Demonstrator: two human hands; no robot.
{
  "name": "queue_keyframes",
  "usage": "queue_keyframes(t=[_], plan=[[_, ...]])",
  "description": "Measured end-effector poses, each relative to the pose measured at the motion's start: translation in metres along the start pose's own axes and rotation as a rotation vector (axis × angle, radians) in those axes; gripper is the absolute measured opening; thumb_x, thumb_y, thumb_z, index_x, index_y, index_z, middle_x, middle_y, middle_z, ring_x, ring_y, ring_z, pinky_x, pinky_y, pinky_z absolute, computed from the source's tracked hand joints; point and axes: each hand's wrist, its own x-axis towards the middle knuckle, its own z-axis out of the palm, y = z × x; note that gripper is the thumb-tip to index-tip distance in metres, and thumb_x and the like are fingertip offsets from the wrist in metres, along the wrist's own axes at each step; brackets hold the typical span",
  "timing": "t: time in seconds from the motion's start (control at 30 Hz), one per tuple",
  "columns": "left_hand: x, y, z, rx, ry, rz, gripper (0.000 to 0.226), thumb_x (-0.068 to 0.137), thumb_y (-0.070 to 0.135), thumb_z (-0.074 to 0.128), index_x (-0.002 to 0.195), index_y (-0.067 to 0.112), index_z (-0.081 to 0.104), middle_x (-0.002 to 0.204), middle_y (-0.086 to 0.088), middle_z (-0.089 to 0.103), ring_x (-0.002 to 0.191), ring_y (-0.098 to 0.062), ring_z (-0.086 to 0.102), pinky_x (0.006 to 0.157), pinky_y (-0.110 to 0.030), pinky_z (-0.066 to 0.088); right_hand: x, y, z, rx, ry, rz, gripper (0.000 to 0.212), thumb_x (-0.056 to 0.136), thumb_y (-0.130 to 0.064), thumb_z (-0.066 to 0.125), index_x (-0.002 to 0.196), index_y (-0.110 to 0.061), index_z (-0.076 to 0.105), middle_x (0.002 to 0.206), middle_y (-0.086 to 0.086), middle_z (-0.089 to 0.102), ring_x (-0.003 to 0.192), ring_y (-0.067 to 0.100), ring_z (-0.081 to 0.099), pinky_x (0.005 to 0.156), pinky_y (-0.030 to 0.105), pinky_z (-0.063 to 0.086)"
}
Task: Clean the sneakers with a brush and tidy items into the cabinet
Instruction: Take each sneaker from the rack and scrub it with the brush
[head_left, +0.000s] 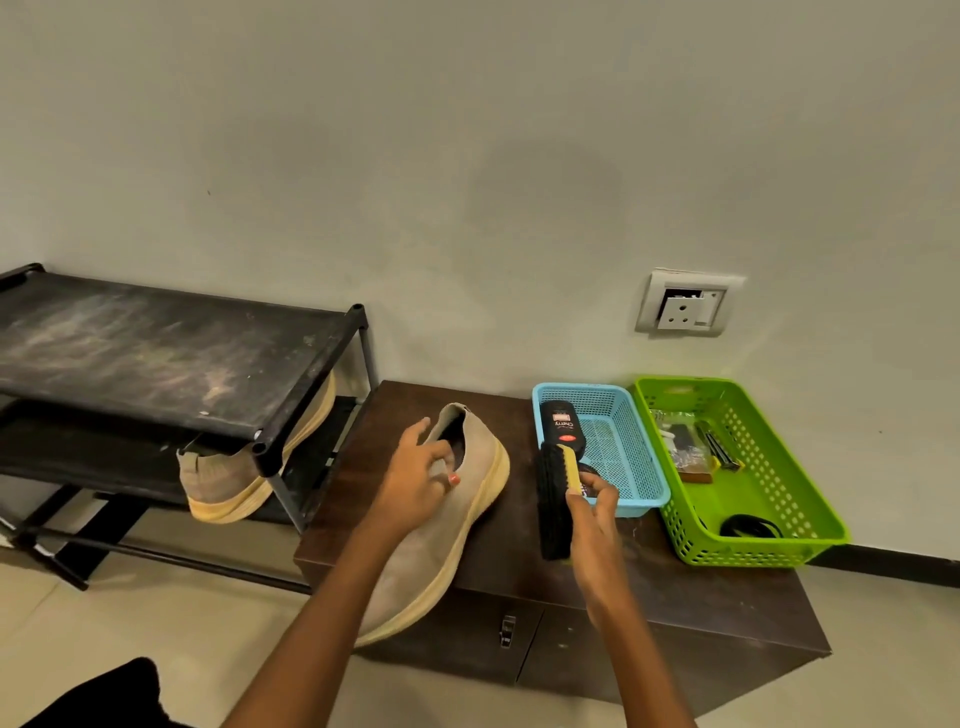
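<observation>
Forearms (311, 639) up from bottom edge, pinning the sneaker (452, 530) on the cabinet (675, 582) mid-frame with left hand (421, 473) curled over its collar, right hand (592, 512) wrapped round the brush (551, 514) just right of it: brushing step, looks like; needs bristles swung left onto the upper.

black shoe rack (171, 353) at left, top shelf dusty; white power socket (685, 304) on grey wall (467, 130) at right

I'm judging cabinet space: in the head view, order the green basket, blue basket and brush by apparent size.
1. green basket
2. blue basket
3. brush, slightly nearer the camera yet clearly smallest
</observation>
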Motion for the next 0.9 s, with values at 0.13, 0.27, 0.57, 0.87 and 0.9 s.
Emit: queue_keyframes(t=[0.13,0.27,0.57,0.87,0.9], plan=[[-0.007,-0.016,-0.028,-0.142,-0.174,0.100,0.026,0.081,0.008,0.069,0.067,0.027,0.059,0.150,-0.004,0.025,0.141,-0.020,0.022,0.107,-0.037,0.033,0.000,0.000,0.004,0.014,0.022,-0.017,0.020,0.099,-0.026,0.041,0.118,-0.032,0.039,0.110,0.004,0.057,0.089,0.014,0.055,0.077,0.031,0.043],[-0.016,-0.019,-0.013,0.013,-0.128,0.160,0.021,0.079,0.004,0.071,0.080,0.021,0.059,0.152,-0.004,0.022,0.138,-0.014,0.025,0.102,-0.028,0.032,-0.008,-0.004,0.011,-0.131,-0.026,-0.060,0.027,0.099,-0.022,0.043,0.124,-0.024,0.034,0.092,-0.007,0.052,0.077,0.002,0.048,0.059,0.016,0.035],[-0.100,-0.024,0.032,0.337,0.407,0.314,0.048,0.070,0.037,0.072,0.108,0.019,0.049,0.109,-0.006,0.058,0.096,-0.024,0.057,0.080,-0.035,0.046,-0.011,-0.002,0.018,-0.251,-0.022,-0.026,0.037,0.098,-0.026,0.045,0.130,-0.016,0.031,0.098,0.002,0.052,0.084,0.016,0.048,0.069,0.027,0.032],[-0.079,-0.059,0.007,0.670,-0.037,-0.052,0.154,0.035,0.074,0.076,0.141,0.035,-0.028,0.153,-0.015,0.024,0.140,-0.039,0.023,0.111,-0.059,0.012,-0.013,-0.002,0.016,-0.249,-0.031,-0.027,0.038,0.097,-0.026,0.046,0.131,-0.017,0.030,0.098,0.001,0.052,0.083,0.015,0.049,0.071,0.027,0.035],[-0.074,-0.060,0.004,0.686,-0.062,-0.044,0.154,0.037,0.073,0.076,0.139,0.036,-0.033,0.153,-0.015,0.023,0.140,-0.039,0.023,0.112,-0.058,0.010,-0.013,-0.002,0.016,-0.251,-0.029,-0.030,0.038,0.097,-0.026,0.046,0.131,-0.016,0.030,0.098,0.001,0.052,0.083,0.015,0.049,0.068,0.027,0.036]])
